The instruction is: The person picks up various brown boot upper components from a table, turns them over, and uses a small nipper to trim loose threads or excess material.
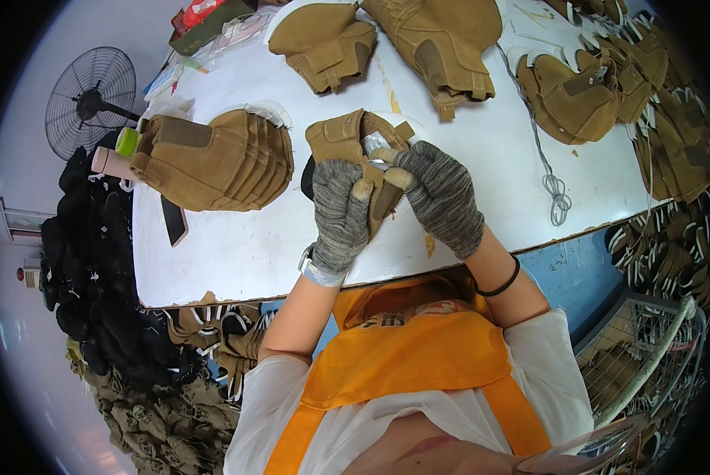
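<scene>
left hand (339,215): grey knit work glove, fingers clenched round the lower part of the tan glove piece (353,146) | tan glove piece: khaki fabric, folded, held above the white table (236,253) edge, long axis running away from the person, opening toward them | right hand (442,198): grey glove, fingertips pinching a small silvery tool (377,146), kind unclear, against it

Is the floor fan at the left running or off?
Off, it seems: the fan shows a sharp hub and no blade blur behind its wire guard, though a single picture cannot fully rule out motion.
</scene>
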### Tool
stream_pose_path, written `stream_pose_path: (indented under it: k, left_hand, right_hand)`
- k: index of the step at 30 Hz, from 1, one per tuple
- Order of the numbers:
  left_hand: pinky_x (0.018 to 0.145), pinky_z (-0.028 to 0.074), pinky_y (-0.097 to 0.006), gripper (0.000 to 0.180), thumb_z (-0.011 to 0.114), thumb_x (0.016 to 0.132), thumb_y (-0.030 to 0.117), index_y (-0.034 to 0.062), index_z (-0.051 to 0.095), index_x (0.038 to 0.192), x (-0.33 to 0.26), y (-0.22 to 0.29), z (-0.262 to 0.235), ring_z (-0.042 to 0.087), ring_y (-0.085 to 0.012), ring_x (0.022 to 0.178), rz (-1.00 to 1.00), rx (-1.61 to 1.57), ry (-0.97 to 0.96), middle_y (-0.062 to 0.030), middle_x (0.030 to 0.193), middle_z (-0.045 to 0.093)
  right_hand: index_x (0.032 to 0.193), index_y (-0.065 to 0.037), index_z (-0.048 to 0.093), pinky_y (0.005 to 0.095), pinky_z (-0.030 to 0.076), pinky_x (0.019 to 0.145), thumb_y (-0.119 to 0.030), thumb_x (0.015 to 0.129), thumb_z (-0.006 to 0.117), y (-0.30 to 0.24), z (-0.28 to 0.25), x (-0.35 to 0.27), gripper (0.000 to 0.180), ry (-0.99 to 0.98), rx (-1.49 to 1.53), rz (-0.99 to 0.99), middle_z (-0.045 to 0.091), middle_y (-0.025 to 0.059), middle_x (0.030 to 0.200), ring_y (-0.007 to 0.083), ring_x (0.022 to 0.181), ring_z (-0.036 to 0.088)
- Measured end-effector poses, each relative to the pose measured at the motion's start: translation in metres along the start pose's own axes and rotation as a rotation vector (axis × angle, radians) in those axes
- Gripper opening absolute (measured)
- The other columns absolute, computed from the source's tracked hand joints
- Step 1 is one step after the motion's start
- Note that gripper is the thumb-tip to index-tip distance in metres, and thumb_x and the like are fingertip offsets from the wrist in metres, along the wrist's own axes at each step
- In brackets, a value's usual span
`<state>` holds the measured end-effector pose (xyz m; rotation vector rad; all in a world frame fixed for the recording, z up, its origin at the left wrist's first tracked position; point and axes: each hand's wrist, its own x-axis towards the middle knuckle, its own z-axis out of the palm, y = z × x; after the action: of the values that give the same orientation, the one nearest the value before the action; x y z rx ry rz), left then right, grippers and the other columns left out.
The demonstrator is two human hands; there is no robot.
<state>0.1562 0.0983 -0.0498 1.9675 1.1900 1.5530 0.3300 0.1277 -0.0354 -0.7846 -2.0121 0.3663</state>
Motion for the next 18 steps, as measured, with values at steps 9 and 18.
stream_pose_path:
  k: [9, 18]
  left_hand:
    - [0.083, 0.043, -0.039, 0.016, 0.055, 0.095, 0.019, 0.0065, 0.061, 0.101, 0.000, 0.002, -0.001, 0.056, -0.0278, 0.089, 0.027, 0.100, -0.007, -0.0107, 0.098, 0.060]
    - [0.082, 0.043, -0.038, 0.022, 0.052, 0.097, 0.024, 0.0048, 0.061, 0.099, -0.002, -0.004, 0.003, 0.054, -0.0252, 0.086, 0.015, -0.008, 0.119, -0.0104, 0.096, 0.059]
  right_hand:
    - [0.106, -0.014, 0.069, 0.0369, 0.048, 0.094, -0.014, 0.091, 0.055, 0.006, -0.007, 0.002, 0.021, -0.045, -0.018, -0.076, 0.067, 0.0052, 0.113, 0.0280, 0.102, 0.062]
    - [0.116, -0.006, 0.065, 0.0306, 0.048, 0.089, -0.022, 0.096, 0.054, -0.008, -0.007, -0.002, 0.028, 0.218, 0.582, 0.474, 0.065, 0.0110, 0.112, 0.0213, 0.100, 0.062]
